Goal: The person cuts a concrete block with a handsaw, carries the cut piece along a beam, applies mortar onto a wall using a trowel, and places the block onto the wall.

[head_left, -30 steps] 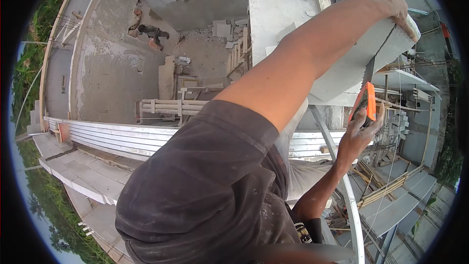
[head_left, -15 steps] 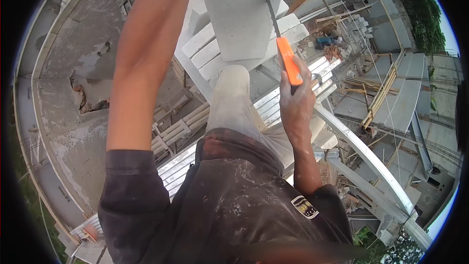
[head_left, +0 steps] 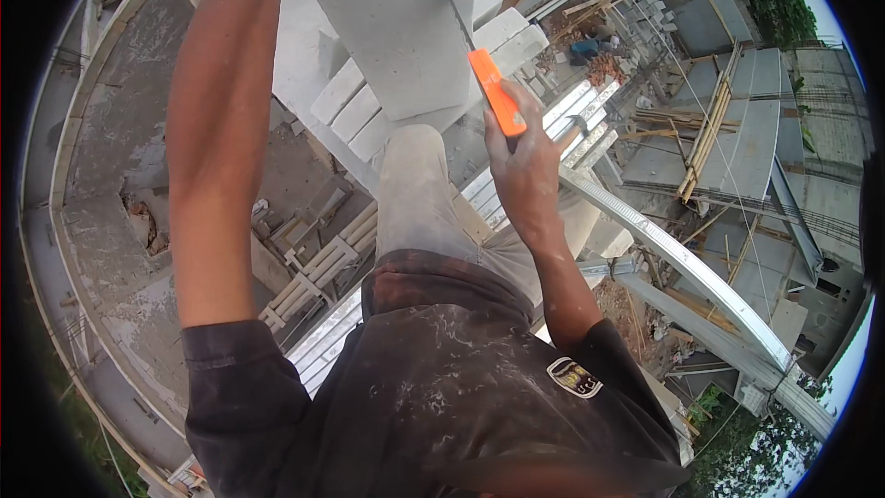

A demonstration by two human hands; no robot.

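My right hand is closed around the orange handle of a handsaw. Its thin dark blade runs up and away, along a line in the right part of a long pale grey block. The handle sits just off the block's near right edge. A small pit marks the block's top face. My left forearm reaches past the block's left side, and the hand lies beyond the upper edge of the picture. My knee is at the block's near end.
Several pale blocks lie beneath the long block. Ribbed metal beams cross below on the right, near a hammer. Bamboo poles, rubble and planks lie further right. A rough concrete slab with a broken hole spreads at left.
The saw and my right hand have moved forward along the block, away from my body. The whole view has also shifted, so the block appears further left.
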